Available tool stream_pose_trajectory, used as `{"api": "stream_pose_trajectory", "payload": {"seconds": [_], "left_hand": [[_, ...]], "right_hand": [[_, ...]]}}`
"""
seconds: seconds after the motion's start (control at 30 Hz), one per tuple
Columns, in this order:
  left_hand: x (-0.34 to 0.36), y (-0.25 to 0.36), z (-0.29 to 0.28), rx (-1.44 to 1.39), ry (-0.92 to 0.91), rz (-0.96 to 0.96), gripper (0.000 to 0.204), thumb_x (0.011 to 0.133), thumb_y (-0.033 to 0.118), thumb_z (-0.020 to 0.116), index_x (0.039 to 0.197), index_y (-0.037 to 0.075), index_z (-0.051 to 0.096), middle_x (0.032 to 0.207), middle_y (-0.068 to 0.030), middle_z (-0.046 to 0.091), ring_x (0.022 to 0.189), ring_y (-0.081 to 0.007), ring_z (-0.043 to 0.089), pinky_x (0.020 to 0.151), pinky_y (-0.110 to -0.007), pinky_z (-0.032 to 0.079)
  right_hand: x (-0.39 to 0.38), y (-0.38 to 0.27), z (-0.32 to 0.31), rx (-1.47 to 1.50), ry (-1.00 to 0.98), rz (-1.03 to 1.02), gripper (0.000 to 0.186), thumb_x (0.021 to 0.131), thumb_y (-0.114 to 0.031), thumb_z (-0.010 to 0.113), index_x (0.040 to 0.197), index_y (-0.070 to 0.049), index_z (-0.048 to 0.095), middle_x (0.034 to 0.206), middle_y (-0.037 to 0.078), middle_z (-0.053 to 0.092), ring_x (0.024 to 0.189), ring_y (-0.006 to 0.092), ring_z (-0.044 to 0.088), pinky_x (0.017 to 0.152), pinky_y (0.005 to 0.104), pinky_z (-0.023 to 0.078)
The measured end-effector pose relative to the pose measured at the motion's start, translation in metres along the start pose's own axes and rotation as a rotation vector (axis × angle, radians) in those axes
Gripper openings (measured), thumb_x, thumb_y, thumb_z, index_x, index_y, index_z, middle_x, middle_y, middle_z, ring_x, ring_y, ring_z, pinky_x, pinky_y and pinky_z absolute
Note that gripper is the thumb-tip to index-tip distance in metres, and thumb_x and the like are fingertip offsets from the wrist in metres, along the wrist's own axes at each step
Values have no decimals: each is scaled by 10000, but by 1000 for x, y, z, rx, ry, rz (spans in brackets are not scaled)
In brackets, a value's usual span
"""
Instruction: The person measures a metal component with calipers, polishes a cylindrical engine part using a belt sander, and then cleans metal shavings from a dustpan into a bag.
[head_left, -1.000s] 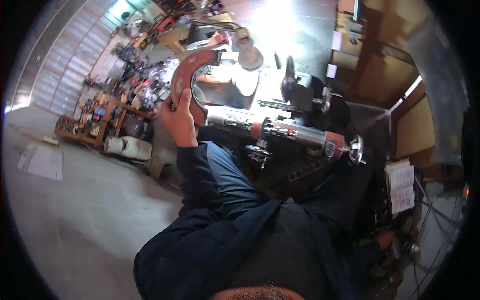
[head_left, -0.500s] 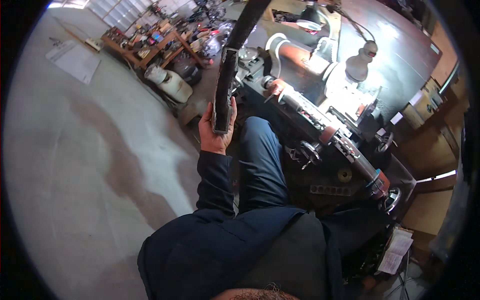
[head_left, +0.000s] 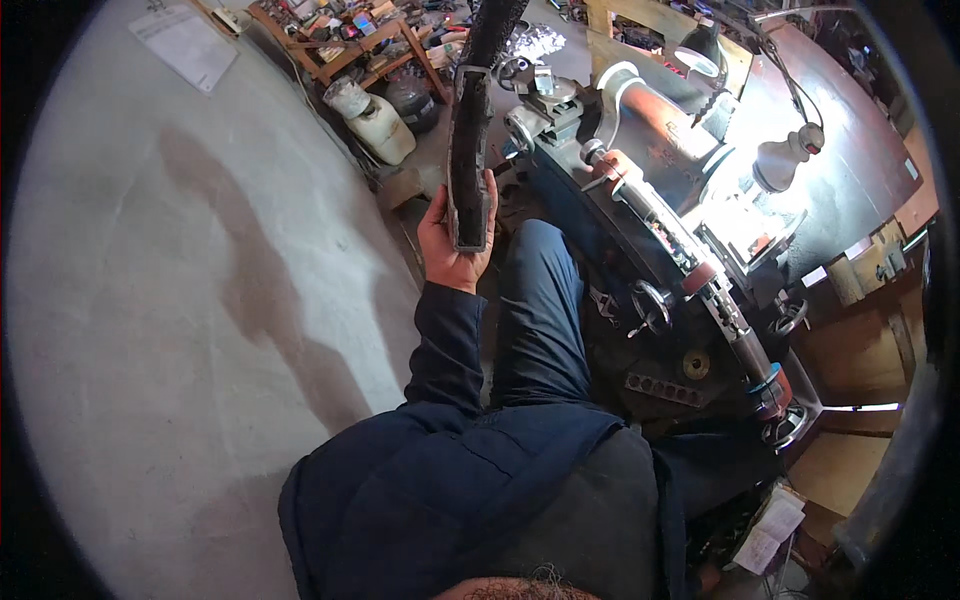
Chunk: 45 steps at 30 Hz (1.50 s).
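Observation:
My left hand (head_left: pixel 455 255) is closed around the lower end of a long dark bar with a raised grey rim (head_left: pixel 468 165). The bar stands nearly upright in the picture and bends slightly; its rim runs around a dark, recessed-looking face. The thumb lies along its left edge and fingers along the right. A dark strap-like piece (head_left: pixel 495 25) shows above its upper end; whether the two join I cannot tell. My left forearm, in a dark sleeve, is beside my bent knee. I cannot see my right hand.
On the right is a large machine with a long cylindrical shaft (head_left: pixel 660 220), a handwheel (head_left: pixel 652 308) and bright work lamps (head_left: pixel 790 160). A white jug (head_left: pixel 380 130) stands near a cluttered wooden bench (head_left: pixel 345 50). A pale sheet (head_left: pixel 185 45) lies on the concrete floor (head_left: pixel 150 300).
The view has shifted, so the machine and bench sit further right and the bench higher. My left hand still grips the bar, which appears slightly right and higher in the picture.

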<state>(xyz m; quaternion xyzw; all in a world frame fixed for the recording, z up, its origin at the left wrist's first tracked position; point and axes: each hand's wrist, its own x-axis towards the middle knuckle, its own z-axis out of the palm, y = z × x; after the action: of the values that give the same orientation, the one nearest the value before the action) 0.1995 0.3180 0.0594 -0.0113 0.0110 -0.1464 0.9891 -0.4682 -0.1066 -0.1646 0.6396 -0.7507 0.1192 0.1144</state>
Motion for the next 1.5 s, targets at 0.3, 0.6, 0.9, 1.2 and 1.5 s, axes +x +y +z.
{"api": "stream_pose_trajectory", "payload": {"seconds": [0.3,0.6,0.9,1.2,1.5], "left_hand": [[-22,14,-4,15,-120,87,470,921,211,603,1302,-61,561,1204,-208,599,1188,-342,571,995,-474,531],[-54,70,8,378,-259,53,546,795,253,631,1261,-27,583,1178,-208,567,1086,-332,549,893,-429,472],[-48,91,-16,424,-145,157,568,904,512,628,1137,-6,612,1071,-160,583,1018,-302,599,845,-424,539],[-17,106,-81,420,31,191,538,904,610,653,1040,90,673,915,-20,667,810,-192,659,703,-325,575],[61,119,-102,214,-168,72,444,915,463,674,1130,76,642,970,-47,655,897,-199,624,773,-345,556]], "right_hand": [[12,2,-23,75,30,-45,431,919,-151,608,1290,69,593,1222,283,640,1109,453,618,975,487,485],[7,-63,-11,375,35,-250,473,1003,-224,560,1382,57,518,1261,295,595,1143,440,602,976,500,488],[-38,-144,-31,626,-325,-548,460,1055,-246,493,1360,98,520,1350,337,534,1231,481,529,1067,499,415],[-18,-166,-33,526,-459,-575,533,1085,-332,419,1372,112,489,1362,350,509,1259,497,494,1075,512,393],[39,-210,-67,30,-931,-423,565,1058,-350,471,1435,70,437,1469,311,462,1341,439,464,1104,478,369]]}}
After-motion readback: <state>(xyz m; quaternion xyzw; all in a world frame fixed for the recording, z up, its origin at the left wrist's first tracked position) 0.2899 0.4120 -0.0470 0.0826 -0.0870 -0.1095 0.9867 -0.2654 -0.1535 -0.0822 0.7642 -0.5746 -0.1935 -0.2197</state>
